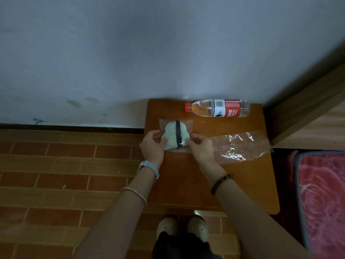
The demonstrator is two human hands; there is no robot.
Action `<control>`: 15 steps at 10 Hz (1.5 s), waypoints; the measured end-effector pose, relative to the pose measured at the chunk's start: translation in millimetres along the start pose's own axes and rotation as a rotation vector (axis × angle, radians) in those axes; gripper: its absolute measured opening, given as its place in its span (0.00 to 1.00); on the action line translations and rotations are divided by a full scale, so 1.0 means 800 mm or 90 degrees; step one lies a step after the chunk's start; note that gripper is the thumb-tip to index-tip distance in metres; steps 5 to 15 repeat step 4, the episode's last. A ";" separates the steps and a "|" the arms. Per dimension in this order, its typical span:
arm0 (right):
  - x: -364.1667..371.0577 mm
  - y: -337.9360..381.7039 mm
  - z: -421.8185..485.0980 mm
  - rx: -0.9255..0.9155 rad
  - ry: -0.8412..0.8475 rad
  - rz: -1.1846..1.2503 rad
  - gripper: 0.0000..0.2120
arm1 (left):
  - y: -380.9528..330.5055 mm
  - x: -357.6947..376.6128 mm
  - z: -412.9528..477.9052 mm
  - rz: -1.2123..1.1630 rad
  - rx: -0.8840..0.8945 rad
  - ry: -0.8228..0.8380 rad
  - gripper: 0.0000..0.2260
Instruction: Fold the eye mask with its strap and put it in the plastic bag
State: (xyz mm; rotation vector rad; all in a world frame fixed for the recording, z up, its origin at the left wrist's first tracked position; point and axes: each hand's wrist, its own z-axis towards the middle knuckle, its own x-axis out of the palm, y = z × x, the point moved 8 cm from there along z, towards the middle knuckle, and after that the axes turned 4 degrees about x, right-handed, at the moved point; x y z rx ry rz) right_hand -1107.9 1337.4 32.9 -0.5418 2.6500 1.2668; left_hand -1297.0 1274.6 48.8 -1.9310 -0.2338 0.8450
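A pale green eye mask [171,134], folded with its dark strap [178,134] wrapped over it, sits mostly inside a small clear plastic bag [188,124] on the small wooden table [186,184]. The mask's near end pokes out of the bag's opening towards me. My left hand [152,145] pinches the left side of the bag's opening and the mask. My right hand [201,146] holds the right side of the opening.
A second, crumpled clear plastic bag [240,145] lies to the right on the table. A water bottle [218,108] with a red cap lies on its side at the table's far edge by the wall. A red-patterned cushion [323,199] is at the right; brick floor is at the left.
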 end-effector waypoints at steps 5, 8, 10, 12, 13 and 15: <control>-0.052 0.065 -0.065 -0.118 -0.075 -0.190 0.17 | -0.051 -0.032 -0.035 0.040 -0.003 0.022 0.15; -0.052 0.065 -0.065 -0.118 -0.075 -0.190 0.17 | -0.051 -0.032 -0.035 0.040 -0.003 0.022 0.15; -0.052 0.065 -0.065 -0.118 -0.075 -0.190 0.17 | -0.051 -0.032 -0.035 0.040 -0.003 0.022 0.15; -0.052 0.065 -0.065 -0.118 -0.075 -0.190 0.17 | -0.051 -0.032 -0.035 0.040 -0.003 0.022 0.15; -0.052 0.065 -0.065 -0.118 -0.075 -0.190 0.17 | -0.051 -0.032 -0.035 0.040 -0.003 0.022 0.15; -0.052 0.065 -0.065 -0.118 -0.075 -0.190 0.17 | -0.051 -0.032 -0.035 0.040 -0.003 0.022 0.15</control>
